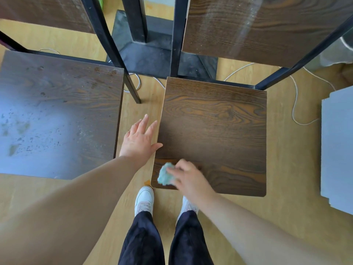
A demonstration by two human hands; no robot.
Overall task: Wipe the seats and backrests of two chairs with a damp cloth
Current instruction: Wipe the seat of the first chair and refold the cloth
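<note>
A black pedestal base (pixel 152 54) stands on the pale wooden floor (pixel 286 217) — a white cable (pixel 293 111) loops across it, near a grey board (pixel 338 150) at the right edge.

The right seat (pixel 214 131) is dark brown with a wavy wood grain in orange-brown rings. The left seat (pixel 57 111) has the same brown but carries pale dusty specks, some rusty spots and a bluish shine. The cloth (pixel 165 174) is light turquoise, the chair frames (pixel 177 35) are black, the floor (pixel 286 188) shows a pale yellow wood pattern, the trousers (pixel 143 241) are very dark navy, and the shoes (pixel 144 197) are white with a little pink.
</note>
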